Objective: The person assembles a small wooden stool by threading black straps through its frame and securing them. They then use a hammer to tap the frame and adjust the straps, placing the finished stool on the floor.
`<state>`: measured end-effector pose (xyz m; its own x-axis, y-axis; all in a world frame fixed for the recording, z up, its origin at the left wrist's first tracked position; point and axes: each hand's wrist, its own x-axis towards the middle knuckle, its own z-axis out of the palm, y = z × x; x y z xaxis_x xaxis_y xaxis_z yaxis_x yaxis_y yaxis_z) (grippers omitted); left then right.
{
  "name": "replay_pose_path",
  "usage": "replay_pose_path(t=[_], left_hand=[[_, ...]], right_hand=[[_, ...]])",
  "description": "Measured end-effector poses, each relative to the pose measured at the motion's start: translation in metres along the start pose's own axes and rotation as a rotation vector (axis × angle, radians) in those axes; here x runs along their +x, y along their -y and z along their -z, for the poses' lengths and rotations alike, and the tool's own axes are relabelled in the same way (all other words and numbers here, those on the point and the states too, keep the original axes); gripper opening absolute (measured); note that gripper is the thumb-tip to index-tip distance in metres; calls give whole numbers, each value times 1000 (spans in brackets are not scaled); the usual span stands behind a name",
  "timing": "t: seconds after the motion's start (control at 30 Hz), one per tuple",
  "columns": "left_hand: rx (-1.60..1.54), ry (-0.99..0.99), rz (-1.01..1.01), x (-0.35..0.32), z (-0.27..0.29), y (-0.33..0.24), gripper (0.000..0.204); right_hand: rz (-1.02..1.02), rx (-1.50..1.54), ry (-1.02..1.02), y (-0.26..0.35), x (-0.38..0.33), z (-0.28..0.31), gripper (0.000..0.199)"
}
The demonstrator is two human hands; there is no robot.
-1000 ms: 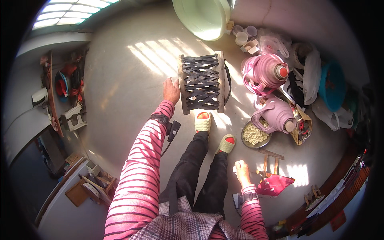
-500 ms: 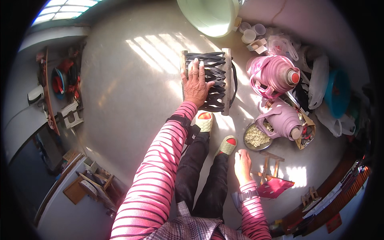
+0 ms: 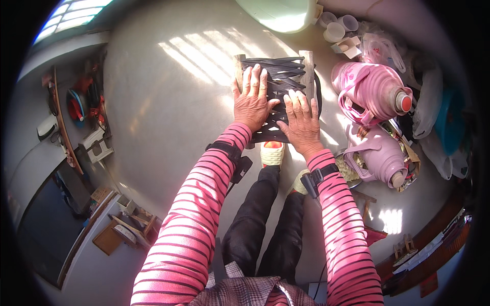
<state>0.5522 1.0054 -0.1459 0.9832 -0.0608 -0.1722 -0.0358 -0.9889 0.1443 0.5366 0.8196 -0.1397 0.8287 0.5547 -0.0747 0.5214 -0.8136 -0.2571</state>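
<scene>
A small wooden stool (image 3: 307, 74) with a seat of woven black straps stands on the floor in front of my feet. My left hand (image 3: 250, 104) lies flat on the left half of the straps, its fingers stretched away from me. On the right half rests my right hand (image 3: 300, 122), fingers spread and pointing forward. Both palms face down, and neither hand grips anything. A loop of black strap hangs outside the stool's right rail. My hands cover part of the weave.
To the right stand two pink thermos flasks (image 3: 371, 92), with a bowl of pale pieces (image 3: 348, 170) partly behind my right forearm. Plastic cups (image 3: 334, 32) and bags lie farther back. A pale green tub (image 3: 286, 13) is at the far edge. Shelves (image 3: 66, 117) line the left.
My right hand has come forward from beside my right leg onto the stool's straps. The left hand stays on the seat. The view has shifted slightly.
</scene>
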Motion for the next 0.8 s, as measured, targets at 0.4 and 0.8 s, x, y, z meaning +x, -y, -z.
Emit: replay_pose_path(t=[0.4,0.8], left_hand=[[-60,-134,-191,36,18,-3,82],[166,30,-163,58,4,-1,81]], right_hand=[[-64,237,-133,45,-4,9,96],[-112,104,-36,53,4,-30,96]])
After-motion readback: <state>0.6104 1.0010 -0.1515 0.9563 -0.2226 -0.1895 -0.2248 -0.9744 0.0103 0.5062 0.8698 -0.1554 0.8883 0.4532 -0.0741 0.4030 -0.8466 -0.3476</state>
